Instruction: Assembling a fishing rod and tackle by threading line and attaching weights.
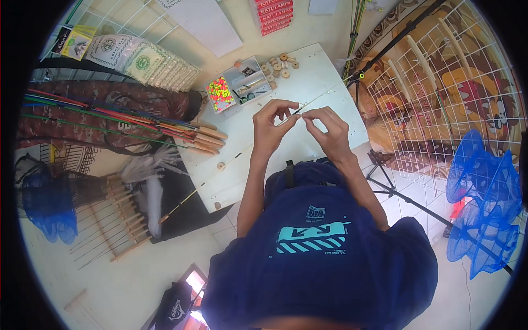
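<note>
My navy T-shirt [324, 247] is filling the foreground; both hands, left hand [270, 127] and right hand [329, 131], are pinching a thin fishing rod [242, 155] over the white bench [308, 77], tip work appearing unfinished.

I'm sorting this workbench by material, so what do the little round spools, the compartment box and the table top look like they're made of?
The round spools look like cork or pale wood: matt tan discs with centre holes. The compartment box seems clear plastic, since the bright yellow and pink beads show through it. The table top looks like white painted or laminated board, smooth and flat, though which cannot be told.
</note>
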`<state>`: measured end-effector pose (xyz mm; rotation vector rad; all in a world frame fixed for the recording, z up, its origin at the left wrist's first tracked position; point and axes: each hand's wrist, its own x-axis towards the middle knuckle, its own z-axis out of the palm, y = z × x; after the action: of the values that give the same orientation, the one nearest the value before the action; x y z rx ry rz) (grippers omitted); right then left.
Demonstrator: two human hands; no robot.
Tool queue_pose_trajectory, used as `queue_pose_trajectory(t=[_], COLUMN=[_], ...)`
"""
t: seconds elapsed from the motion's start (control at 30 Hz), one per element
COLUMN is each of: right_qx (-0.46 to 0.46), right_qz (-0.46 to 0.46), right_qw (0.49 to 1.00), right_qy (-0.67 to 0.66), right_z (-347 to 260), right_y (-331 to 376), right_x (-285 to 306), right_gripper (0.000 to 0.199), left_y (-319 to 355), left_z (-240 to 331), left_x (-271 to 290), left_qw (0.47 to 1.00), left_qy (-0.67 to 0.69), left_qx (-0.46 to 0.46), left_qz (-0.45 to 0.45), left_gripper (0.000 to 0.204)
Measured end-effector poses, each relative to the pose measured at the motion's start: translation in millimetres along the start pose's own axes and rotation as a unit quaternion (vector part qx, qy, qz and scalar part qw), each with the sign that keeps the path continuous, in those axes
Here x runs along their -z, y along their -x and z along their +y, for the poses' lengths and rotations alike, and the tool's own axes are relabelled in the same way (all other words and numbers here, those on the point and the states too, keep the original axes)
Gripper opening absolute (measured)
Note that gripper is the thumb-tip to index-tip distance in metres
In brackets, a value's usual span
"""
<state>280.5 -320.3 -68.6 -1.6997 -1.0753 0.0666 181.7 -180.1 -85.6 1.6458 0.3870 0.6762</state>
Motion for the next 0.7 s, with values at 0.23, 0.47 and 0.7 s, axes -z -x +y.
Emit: queue_pose_trajectory(t=[0.23, 0.47, 0.7], right_qx=[0.027, 0.021, 0.010], right_qz=[0.002, 0.005, 0.016], right_qw=[0.999, 0.999, 1.000], right_qy=[0.020, 0.026, 0.025], right_z=[2.9, 1.3, -0.1], right_y=[2.7, 4.1, 6.9], right_x=[-3.6, -5.6, -4.3], right_gripper=[0.016, 0.016, 0.016], left_y=[-0.9, -1.9, -1.3], left_z=[1.3, 8.9, 12.0], left_x=[1.7, 2.2, 2.4], left_qw=[1.000, 0.999, 0.997], left_qy=[0.014, -0.001, -0.043], left_qx=[0.010, 0.044, 0.063], left_qz=[-0.009, -0.018, -0.014], left_gripper=[0.025, 0.025, 0.024])
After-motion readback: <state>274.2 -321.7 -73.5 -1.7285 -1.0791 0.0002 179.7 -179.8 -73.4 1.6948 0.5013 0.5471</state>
